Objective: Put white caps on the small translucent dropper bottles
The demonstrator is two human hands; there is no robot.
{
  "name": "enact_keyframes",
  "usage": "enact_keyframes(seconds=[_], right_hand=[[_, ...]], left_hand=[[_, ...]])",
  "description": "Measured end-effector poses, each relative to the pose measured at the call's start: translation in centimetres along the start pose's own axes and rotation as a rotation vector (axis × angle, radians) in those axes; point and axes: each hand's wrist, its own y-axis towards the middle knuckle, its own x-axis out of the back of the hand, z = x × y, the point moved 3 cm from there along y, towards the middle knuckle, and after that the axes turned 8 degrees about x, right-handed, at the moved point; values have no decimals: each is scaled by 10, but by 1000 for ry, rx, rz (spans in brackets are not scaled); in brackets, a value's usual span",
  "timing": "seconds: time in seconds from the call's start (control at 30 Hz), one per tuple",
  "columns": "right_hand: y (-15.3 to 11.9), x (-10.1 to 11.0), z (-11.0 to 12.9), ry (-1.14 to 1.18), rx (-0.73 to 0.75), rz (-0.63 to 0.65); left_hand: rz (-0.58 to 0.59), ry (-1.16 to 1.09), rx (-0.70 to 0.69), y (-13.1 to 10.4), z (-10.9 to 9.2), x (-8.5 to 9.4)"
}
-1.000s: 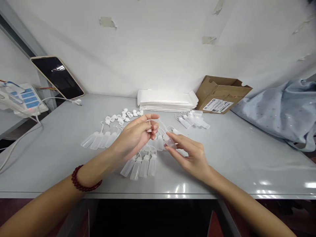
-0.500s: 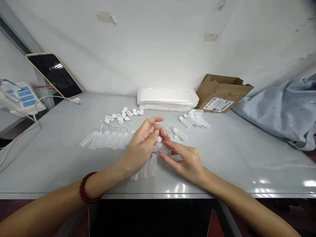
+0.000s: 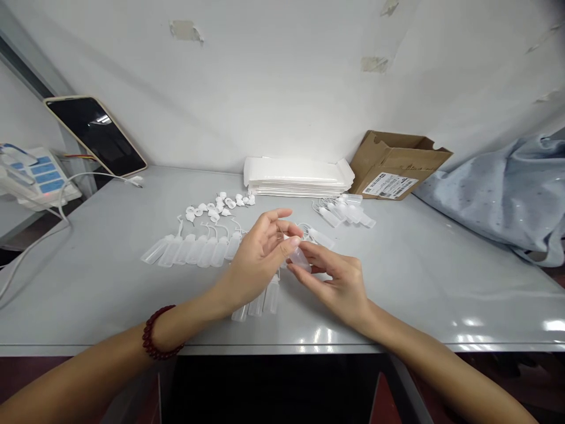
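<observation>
Between my two hands is a small translucent squeeze bottle [image 3: 299,259], tilted, its top up by my left thumb. My right hand [image 3: 338,280] pinches the bottle's body between thumb and fingers. At the bottle's top, my left hand [image 3: 260,253] has its thumb and fingers closed; its fingers partly hide the white tip there. Left of my hands lies a row of similar bottles [image 3: 192,250] with thin tethers. A few more bottles [image 3: 272,294] lie below my left hand, partly covered by it. Loose white needle-tip caps [image 3: 220,204] form a cluster behind the row.
White padded envelopes [image 3: 298,176] are stacked against the wall beside an open cardboard box [image 3: 397,165]. Several bottles [image 3: 346,211] lie in front of the box. A phone [image 3: 97,135] leans at the left near a power strip [image 3: 42,176] and cable. A grey-blue cloth bag [image 3: 498,194] sits right.
The bottle in my hands has turned more upright, and my left thumb has shifted right onto its top. Both hands stay in nearly the same place.
</observation>
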Motion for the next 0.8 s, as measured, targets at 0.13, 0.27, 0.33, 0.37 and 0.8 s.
enact_keyframes(seconds=[0.13,0.27,0.33,0.37,0.8], right_hand=[[1,3,0,-47,36,-23],[-1,3,-1,-51,62,-28],[-1,3,-2,12,18,-17],[-1,3,-3,58,-25,-6],[0,1,-6,535,-459,73]], left_hand=[[21,116,124,5,1,7],[169,49,137,13,-1,14],[257,33,123,17,-3,19],[286,38,110,18,-4,21],[239,21,70,18,-9,24]])
